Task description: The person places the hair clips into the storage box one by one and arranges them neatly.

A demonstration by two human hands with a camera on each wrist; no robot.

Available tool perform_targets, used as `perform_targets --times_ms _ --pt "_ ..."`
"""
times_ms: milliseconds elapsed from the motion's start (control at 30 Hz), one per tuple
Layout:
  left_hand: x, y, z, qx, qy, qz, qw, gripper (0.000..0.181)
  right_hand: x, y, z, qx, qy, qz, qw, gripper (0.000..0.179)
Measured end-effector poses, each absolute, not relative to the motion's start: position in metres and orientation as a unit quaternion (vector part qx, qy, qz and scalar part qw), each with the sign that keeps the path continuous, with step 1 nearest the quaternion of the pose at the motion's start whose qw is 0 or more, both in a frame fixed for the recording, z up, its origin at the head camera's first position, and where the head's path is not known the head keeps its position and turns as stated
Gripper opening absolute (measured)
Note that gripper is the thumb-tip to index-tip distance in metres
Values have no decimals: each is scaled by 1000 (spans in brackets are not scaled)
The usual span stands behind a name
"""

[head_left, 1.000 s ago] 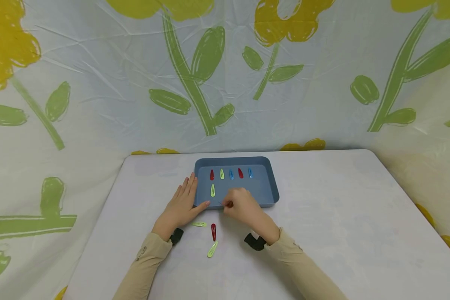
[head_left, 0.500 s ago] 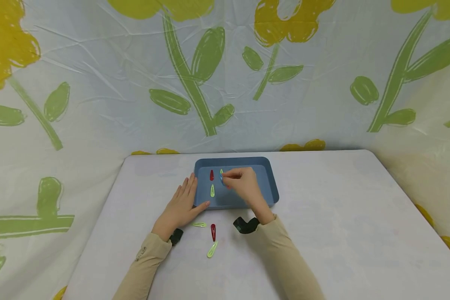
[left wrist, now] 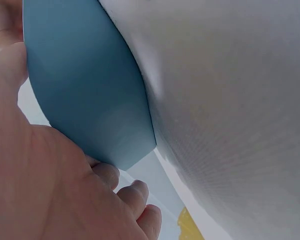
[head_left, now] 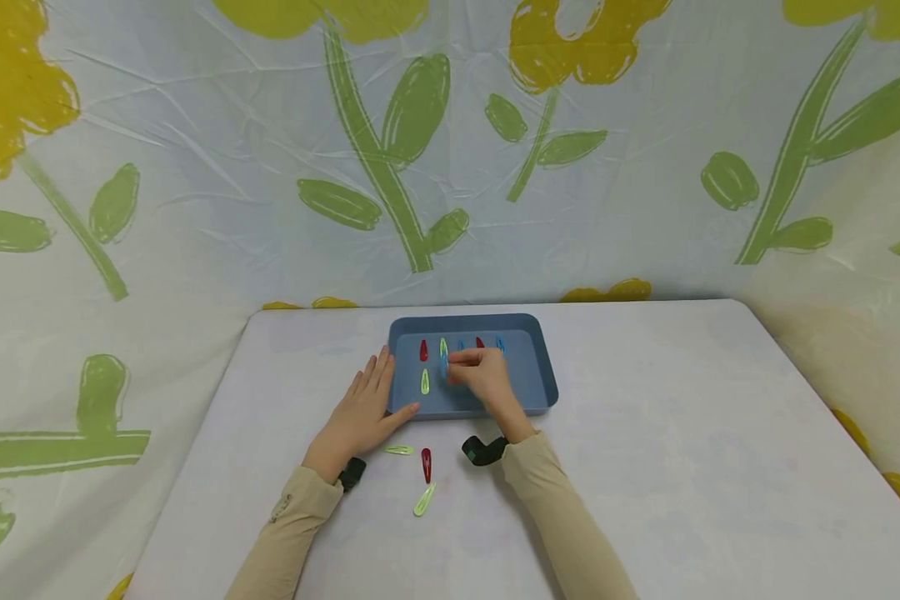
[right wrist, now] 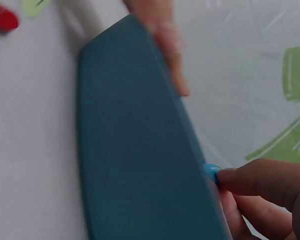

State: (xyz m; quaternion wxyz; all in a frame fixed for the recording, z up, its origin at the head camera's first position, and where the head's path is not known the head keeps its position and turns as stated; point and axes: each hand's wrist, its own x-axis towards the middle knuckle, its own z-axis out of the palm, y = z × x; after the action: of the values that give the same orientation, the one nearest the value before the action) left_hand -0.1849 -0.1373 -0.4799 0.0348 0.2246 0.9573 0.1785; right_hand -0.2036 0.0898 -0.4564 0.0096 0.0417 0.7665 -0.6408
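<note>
Grip of right hand [head_left: 484, 377]: thumb and fingertips pinching the held blue clip [head_left: 444, 367] over the tray; whether its lower end touches the floor of the tray cannot be told.
Shift: a second ago this hand was at the tray's 6 o'clock rim, half a second ago over the far row; now it has drawn back slightly toward 6 o'clock. The held blue clip sits at 2 o'clock from the lone lime clip [head_left: 424, 381], which suggests lining up for a nearer row, with release not yet made.
Left hand [head_left: 356, 421]: fingers straight and slightly spread along the tray's 9 o'clock side, thumb by its 7 o'clock corner; it has stayed put.
Blue tray [head_left: 530, 379]: a far row from 10 to 1 o'clock holds red clip [head_left: 423, 350], lime clip [head_left: 443, 344], blue clip [head_left: 461, 344], second red clip [head_left: 480, 342] and second blue clip [head_left: 500, 343], some partly hidden by the hand.
Tabletop [head_left: 660, 433]: toward 7 o'clock from the tray lie flat lime clip [head_left: 399, 450], loose red clip [head_left: 427, 465] and slanted lime clip [head_left: 423, 499].
Clip count: ten visible; three red, four lime, three blue. Six lie in the tray, one is held, three are loose.
Backdrop: one flowered cloth [head_left: 630, 192] at 12 o'clock.
</note>
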Motion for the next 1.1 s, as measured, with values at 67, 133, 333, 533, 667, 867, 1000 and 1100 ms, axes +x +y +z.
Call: perform_targets --times_ms 67,133,333,533,667,867,1000,1100 --pt "-185 -138 -480 226 957 178 31 99 -205 90 -463 45 764 -644 17 17" --pt "-185 -138 -479 227 957 180 29 99 -206 90 -468 48 765 -642 24 15" --pt "-184 -136 -478 226 957 181 32 98 -207 89 -475 45 794 -605 35 12" --pt "-183 -135 -475 229 956 184 26 98 -206 86 -473 42 828 -558 24 10" --pt "-183 -136 -476 229 955 184 25 98 -206 86 -473 36 838 -545 9 10" --pt "-182 -135 -477 232 954 189 20 97 -203 84 -473 36 853 -520 -12 8" --pt "-182 -135 -476 230 955 186 22 97 -202 84 -474 36 860 -509 -20 8" --pt "-182 -135 -475 229 956 183 25 97 -203 84 -474 39 861 -507 -23 7"
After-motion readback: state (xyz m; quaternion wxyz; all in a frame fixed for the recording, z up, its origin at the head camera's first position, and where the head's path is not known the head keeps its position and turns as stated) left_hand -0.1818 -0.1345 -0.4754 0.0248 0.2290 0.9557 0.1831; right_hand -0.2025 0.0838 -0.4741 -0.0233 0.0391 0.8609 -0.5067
